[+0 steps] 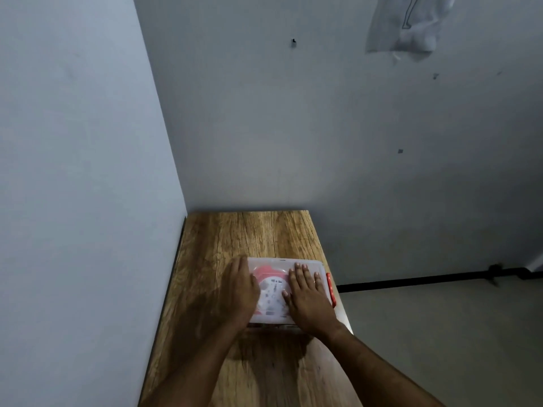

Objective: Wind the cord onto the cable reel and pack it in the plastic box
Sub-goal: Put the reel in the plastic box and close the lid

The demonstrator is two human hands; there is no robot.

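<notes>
Both hands lie flat, fingers straight, on the lid: left hand (239, 289) at its left edge, right hand (308, 295) toward the red latch (330, 289). Inside the closed plastic box (273, 317) (translucent, on the wooden bench (235, 233)) sits the red-and-white cable reel (271, 292).

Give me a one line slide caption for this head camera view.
Both hands, left and right, press flat on the translucent plastic box holding the red-and-white cable reel.

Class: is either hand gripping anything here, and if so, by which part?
Nothing is gripped. The left hand and right hand lie flat on the lid of the plastic box, pressing it.
</notes>
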